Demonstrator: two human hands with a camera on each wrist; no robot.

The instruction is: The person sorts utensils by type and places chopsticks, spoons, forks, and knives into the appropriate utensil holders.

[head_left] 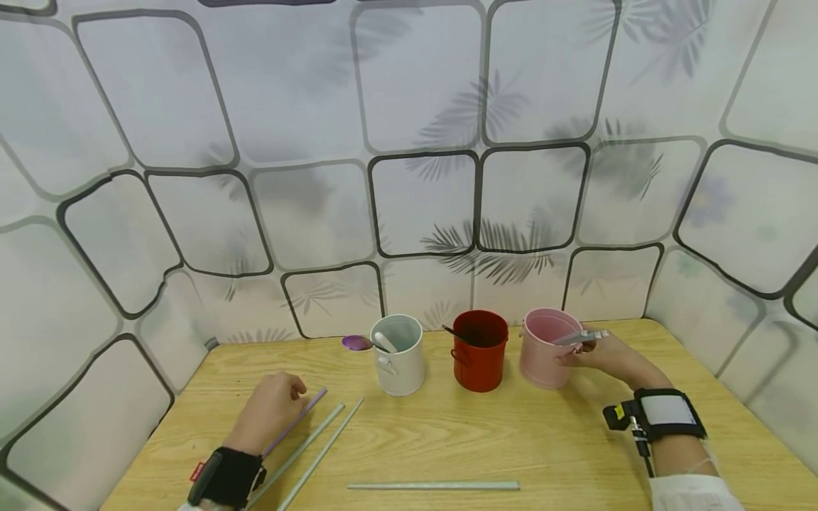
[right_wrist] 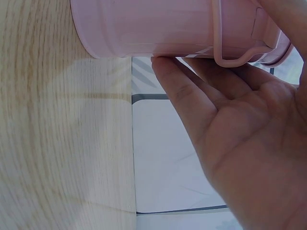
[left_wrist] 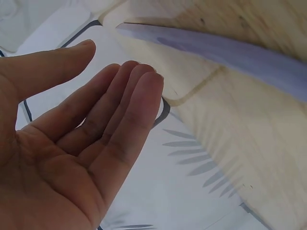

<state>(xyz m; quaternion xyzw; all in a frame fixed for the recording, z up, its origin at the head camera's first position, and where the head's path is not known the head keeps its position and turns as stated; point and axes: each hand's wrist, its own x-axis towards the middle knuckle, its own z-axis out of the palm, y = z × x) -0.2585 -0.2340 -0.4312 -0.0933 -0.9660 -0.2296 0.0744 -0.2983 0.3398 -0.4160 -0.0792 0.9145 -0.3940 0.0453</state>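
My right hand [head_left: 603,353] is at the right side of a pink bucket [head_left: 540,358]. Its fingers lie against the wall and its thumb reaches round the front, near the wire handle [right_wrist: 218,33]. A silver-grey utensil [head_left: 578,338] leans out over that bucket's rim; its lower end is hidden. On the left, my left hand [head_left: 271,406] hovers by a thin purple stick [head_left: 297,420], apart from it. The left wrist view shows the palm with loosely bent fingers [left_wrist: 127,115] and nothing held. Purple fills the upper right there as a blurred stick [left_wrist: 216,50].
A white bucket [head_left: 402,372] holds a purple-ended spoon [head_left: 358,343] and a pale-handled item [head_left: 385,343]. Beside it, a red bucket [head_left: 479,372] holds a dark stick [head_left: 455,332]. Several pale green sticks lie around, one [head_left: 434,485] along the front. Patterned cloth walls [head_left: 422,206] enclose the table [head_left: 409,440].
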